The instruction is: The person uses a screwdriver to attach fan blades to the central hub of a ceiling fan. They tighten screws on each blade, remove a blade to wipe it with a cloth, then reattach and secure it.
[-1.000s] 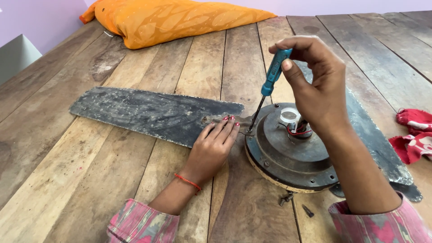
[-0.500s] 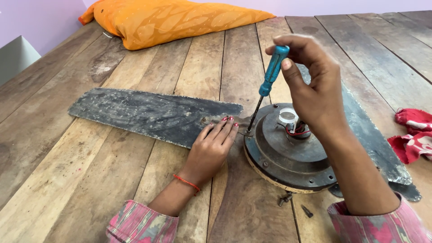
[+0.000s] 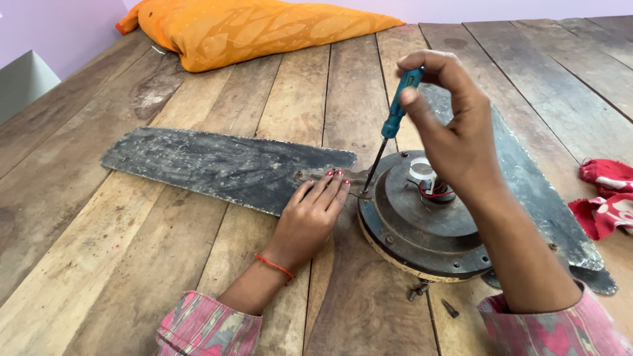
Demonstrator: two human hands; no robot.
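right hand (image 3: pixel 455 132): fingers closed round the screwdriver (image 3: pixel 393 122) handle
axis: shaft slopes down-left, tip at blade bracket by motor hub (image 3: pixel 422 224)
left hand (image 3: pixel 310 217): flat, open, pressing the fan blade (image 3: pixel 217 165), just beside tip

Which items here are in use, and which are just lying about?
In use: screwdriver in right hand; fan blade under left hand; fan motor housing.
Lying about: orange cushion; red cloth; loose screws.

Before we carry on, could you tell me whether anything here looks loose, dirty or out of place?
Two small screws lie loose on the wooden table beside the fan motor. The fan blade under the left hand is coated in grime.
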